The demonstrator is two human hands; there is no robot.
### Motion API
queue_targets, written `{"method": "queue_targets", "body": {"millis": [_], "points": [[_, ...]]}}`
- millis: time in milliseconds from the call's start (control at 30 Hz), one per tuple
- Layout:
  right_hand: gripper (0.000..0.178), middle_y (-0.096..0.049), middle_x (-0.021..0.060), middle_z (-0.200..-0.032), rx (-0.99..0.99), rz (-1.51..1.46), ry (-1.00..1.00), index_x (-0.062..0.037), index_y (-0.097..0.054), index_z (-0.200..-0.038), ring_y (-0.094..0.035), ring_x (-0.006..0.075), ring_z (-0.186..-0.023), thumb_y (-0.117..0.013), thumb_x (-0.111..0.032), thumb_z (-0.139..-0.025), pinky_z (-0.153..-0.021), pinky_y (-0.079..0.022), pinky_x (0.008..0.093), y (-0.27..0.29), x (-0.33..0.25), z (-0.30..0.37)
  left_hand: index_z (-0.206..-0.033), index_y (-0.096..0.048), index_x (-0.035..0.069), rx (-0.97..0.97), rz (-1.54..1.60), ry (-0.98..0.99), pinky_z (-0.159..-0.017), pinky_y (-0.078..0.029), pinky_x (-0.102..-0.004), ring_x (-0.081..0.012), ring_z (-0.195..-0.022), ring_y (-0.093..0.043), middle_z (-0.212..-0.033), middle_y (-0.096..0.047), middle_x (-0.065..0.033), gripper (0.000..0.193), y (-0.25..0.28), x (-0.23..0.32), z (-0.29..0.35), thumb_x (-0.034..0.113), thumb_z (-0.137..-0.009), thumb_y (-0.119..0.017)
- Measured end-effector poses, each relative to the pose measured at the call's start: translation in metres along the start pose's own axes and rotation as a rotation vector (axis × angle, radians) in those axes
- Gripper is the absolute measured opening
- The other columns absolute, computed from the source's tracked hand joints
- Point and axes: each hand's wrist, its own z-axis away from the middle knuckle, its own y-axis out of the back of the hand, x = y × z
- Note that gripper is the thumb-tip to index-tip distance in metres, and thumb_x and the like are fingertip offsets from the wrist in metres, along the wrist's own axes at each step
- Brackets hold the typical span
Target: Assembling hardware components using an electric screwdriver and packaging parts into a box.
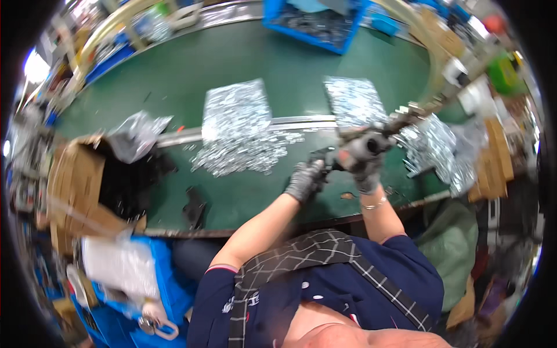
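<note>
My right hand (366, 176), in a grey glove, is wrapped round a dark grey power tool (364, 146) with a round nose, held over the table's right half. Beside it my left hand (304, 181), also gloved, is closed on a small black part (326, 158) close to the tool; blur hides whether they touch. To the left of my hands lies a loose heap of small shiny metal pieces (239, 155), with a flat layer of such pieces (237, 107) behind it. A black part (194, 207) rests near the table's front edge.
The green table (290, 58) carries another metal layer (355, 101) and a clear bag of metal pieces (432, 142) at right. An open carton (78, 180) with black parts stands left. A blue bin (316, 40) sits at the back; a blue crate (168, 275) stands lower left.
</note>
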Motion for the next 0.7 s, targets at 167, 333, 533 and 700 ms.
{"method": "queue_targets", "body": {"millis": [167, 333, 533, 700], "points": [[0.034, -0.059, 0.0067, -0.094, 0.517, -0.575, -0.473, -0.01, -0.052, -0.116, -0.056, 0.0162, -0.079, -0.057, -0.035, -0.094, -0.07, -0.052, 0.033, 0.051, -0.045, -0.013, -0.102, -0.065, 0.006, -0.255, -0.501, -0.105, -0.053, -0.047, -0.03, -0.0147, -0.06, -0.06, -0.077, -0.066, -0.0059, 0.027, 0.062, 0.071, 0.084, 0.03, -0.092, -0.059], [0.063, -0.058, 0.0127, -0.113, 0.114, 0.602, 0.172, -0.0032, -0.046, -0.128, -0.058, 0.0188, -0.096, -0.079, -0.012, -0.076, -0.082, -0.053, 0.0365, 0.079, -0.016, -0.044, -0.112, -0.067, 0.009, -0.516, -1.248, 0.157, -0.076, -0.05, -0.0415, -0.0274, -0.087, -0.067, -0.09, -0.07, -0.0107, 0.038, 0.182, 0.096, 0.195, 0.037, -0.086, -0.063], [0.064, -0.059, 0.0128, -0.118, 0.349, 0.836, 0.224, -0.0033, -0.047, -0.129, -0.059, 0.0205, -0.101, -0.079, -0.004, -0.074, -0.088, -0.052, 0.0343, 0.129, 0.011, -0.062, -0.101, -0.071, 0.009, -0.137, -1.816, 0.371, -0.077, -0.052, -0.0398, -0.0302, -0.093, -0.067, -0.094, -0.071, -0.0124, 0.03, 0.223, -0.01, 0.212, 0.033, -0.086, -0.059], [0.06, -0.057, 0.0086, -0.115, 0.46, 0.891, 0.44, -0.0035, -0.048, -0.126, -0.057, 0.0193, -0.099, -0.079, -0.005, -0.074, -0.089, -0.049, 0.0323, 0.103, -0.005, -0.077, -0.096, -0.071, 0.01, 0.083, -1.937, 0.505, -0.076, -0.053, -0.0417, -0.0331, -0.089, -0.066, -0.092, -0.07, -0.0126, 0.029, 0.252, -0.088, 0.2, 0.032, -0.088, -0.055]]}}
